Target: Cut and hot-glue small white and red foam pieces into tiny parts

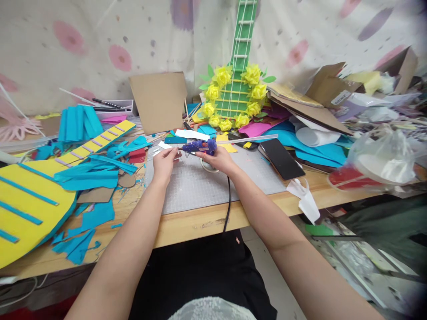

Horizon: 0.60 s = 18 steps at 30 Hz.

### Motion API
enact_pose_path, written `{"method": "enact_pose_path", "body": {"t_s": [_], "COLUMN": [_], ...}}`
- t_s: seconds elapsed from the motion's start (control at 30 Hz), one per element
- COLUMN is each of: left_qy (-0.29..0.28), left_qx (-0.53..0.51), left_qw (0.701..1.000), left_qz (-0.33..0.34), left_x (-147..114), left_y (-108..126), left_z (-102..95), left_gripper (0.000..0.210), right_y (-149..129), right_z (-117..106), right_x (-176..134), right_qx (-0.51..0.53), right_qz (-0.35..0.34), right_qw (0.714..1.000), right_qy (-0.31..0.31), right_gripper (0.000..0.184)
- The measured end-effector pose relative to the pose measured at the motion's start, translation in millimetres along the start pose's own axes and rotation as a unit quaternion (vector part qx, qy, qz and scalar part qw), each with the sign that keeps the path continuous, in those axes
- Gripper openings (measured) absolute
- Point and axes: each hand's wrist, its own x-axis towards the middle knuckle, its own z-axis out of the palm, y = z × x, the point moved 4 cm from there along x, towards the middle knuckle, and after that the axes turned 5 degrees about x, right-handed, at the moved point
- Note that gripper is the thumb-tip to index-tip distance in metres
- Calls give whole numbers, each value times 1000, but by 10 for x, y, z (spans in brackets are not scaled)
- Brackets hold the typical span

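My right hand (218, 159) is wrapped round a blue hot glue gun (196, 146), held level above the grey cutting mat (200, 195). Its nozzle points left, and a long clear glue stick (253, 138) runs out of its back to the right. My left hand (166, 162) is closed in a pinch right at the nozzle; whatever its fingertips hold is too small to make out. A roll of tape (209, 166) lies partly hidden below my right hand. The gun's black cord (229, 202) hangs over the table's front edge.
A green paper guitar (238, 89) with yellow flowers stands at the back. A yellow paper guitar (30, 200) and blue paper scraps (88, 222) lie left. Rightward are a black phone (282, 158), cardboard (310, 111) and a red cup in a plastic bag (360, 171).
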Motion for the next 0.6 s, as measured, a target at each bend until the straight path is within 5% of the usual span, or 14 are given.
{"method": "enact_pose_path", "body": {"t_s": [0.33, 0.6], "left_qy": [-70, -107], "left_qx": [-45, -102], "left_qw": [995, 987], "left_qz": [-59, -64], "left_x": [-13, -11], "left_y": [-22, -26], "left_z": [27, 58], "left_gripper": [21, 20], "right_y": [96, 150], "right_z": [-190, -263], "right_x": [-41, -27], "right_qx": [197, 244], "right_qz": [45, 51], "right_qw": [979, 966], "right_qy": [36, 67], "right_gripper": [46, 48]}}
